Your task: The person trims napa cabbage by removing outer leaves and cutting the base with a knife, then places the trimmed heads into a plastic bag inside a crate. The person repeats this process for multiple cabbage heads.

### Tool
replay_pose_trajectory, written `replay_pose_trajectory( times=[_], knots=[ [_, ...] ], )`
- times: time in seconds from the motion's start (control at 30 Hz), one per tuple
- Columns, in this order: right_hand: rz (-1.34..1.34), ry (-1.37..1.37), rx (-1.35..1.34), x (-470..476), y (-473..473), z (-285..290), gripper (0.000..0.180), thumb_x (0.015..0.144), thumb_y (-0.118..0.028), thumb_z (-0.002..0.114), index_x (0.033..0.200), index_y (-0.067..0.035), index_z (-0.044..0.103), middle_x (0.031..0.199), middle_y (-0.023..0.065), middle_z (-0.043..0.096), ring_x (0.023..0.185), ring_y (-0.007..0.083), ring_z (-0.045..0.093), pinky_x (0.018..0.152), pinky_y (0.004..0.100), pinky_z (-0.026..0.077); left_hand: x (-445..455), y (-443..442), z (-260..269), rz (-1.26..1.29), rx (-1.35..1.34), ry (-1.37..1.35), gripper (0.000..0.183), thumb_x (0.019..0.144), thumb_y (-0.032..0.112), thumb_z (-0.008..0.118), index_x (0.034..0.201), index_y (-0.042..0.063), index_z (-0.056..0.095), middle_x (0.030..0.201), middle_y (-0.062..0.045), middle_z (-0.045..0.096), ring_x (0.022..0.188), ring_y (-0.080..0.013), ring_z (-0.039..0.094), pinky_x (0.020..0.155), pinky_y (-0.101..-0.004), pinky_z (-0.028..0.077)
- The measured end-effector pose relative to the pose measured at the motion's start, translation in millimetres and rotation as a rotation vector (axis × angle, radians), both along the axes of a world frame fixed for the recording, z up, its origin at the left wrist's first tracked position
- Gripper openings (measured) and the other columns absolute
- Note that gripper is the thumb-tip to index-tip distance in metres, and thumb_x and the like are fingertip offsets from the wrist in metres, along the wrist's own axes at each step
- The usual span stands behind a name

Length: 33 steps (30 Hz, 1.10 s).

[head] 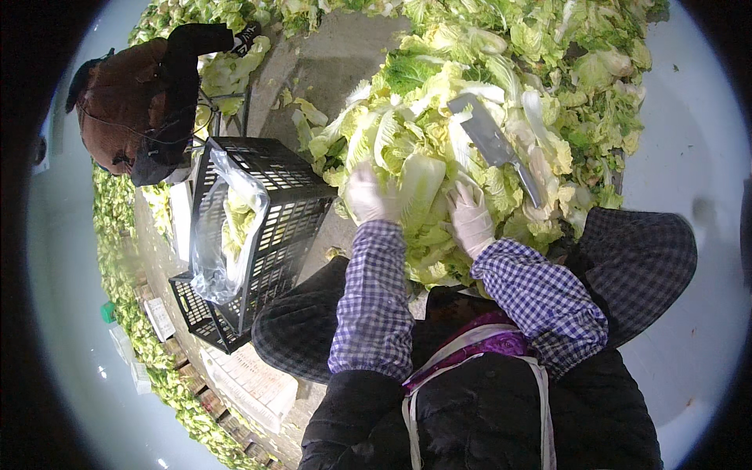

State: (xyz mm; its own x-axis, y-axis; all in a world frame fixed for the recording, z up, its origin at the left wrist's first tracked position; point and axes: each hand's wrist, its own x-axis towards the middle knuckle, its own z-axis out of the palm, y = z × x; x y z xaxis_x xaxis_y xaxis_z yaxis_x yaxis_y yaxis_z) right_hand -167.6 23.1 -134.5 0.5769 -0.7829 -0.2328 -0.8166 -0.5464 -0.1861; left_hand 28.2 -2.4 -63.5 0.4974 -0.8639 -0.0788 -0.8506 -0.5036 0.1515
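Both my hands wear pale gloves and reach into a heap of loose napa cabbage leaves (382,132) in front of my knees. A napa cabbage (422,182) lies between them. My left hand (369,194) is blurred at the cabbage's left side; its fingers are not clear. On the other side, my right hand (470,217) rests against the leaves with its fingers somewhat spread. A cleaver (490,138) lies flat on the heap beyond my right hand, its metal handle pointing down and right. Neither hand touches it.
At the left stands a black plastic crate (294,229) lined with a clear bag (214,270) holding cabbage. A co-worker (132,108) bends over beyond it. A white crate (252,382) lies at lower left. More leaves (611,100) pile up along the pale wall at right.
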Motion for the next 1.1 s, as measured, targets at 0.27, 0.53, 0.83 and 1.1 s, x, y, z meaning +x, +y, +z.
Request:
replay_pose_trajectory(
  times=[0.27,0.53,0.83,1.1],
  knots=[
    [-0.012,0.015,0.051,-12,0,33,0.062,0.085,-0.041,0.060,0.136,-0.009,0.045,0.139,0.0071,0.044,0.133,0.0240,0.035,0.108,0.0507,0.028,-27,-7,17,0.124,0.239,0.660,0.094,0.067,0.027,0.084,0.143,0.008,0.030,0.135,-0.017,0.049,0.124,-0.0241,0.049,0.105,-0.0377,0.042],
    [-0.269,-1.552,0.476,-5,-34,131,0.084,0.082,-0.030,0.073,0.146,-0.003,0.024,0.142,0.0151,0.039,0.129,0.0267,0.041,0.108,0.0375,0.035,-87,11,64,-0.230,-0.846,1.571,0.096,0.067,0.021,0.085,0.143,0.009,0.029,0.135,-0.014,0.047,0.121,-0.0252,0.050,0.097,-0.0369,0.049],
    [-0.221,-1.794,0.384,-23,-17,190,0.058,0.092,-0.037,0.060,0.133,0.001,0.042,0.130,0.0122,0.049,0.118,0.0216,0.049,0.100,0.0344,0.040,-101,38,104,-0.334,-0.700,1.636,0.116,0.048,0.025,0.096,0.139,0.005,0.027,0.135,-0.012,0.045,0.124,-0.0237,0.046,0.105,-0.0379,0.039],
    [-0.479,-1.532,0.128,-27,-20,197,0.027,0.097,-0.022,0.054,0.113,-0.001,0.054,0.103,0.0056,0.060,0.093,0.0138,0.055,0.082,0.0279,0.046,-104,49,108,-0.220,-0.769,1.883,0.104,0.057,0.028,0.090,0.139,0.004,0.032,0.131,-0.012,0.048,0.120,-0.0246,0.049,0.102,-0.0386,0.042]
  ],
)
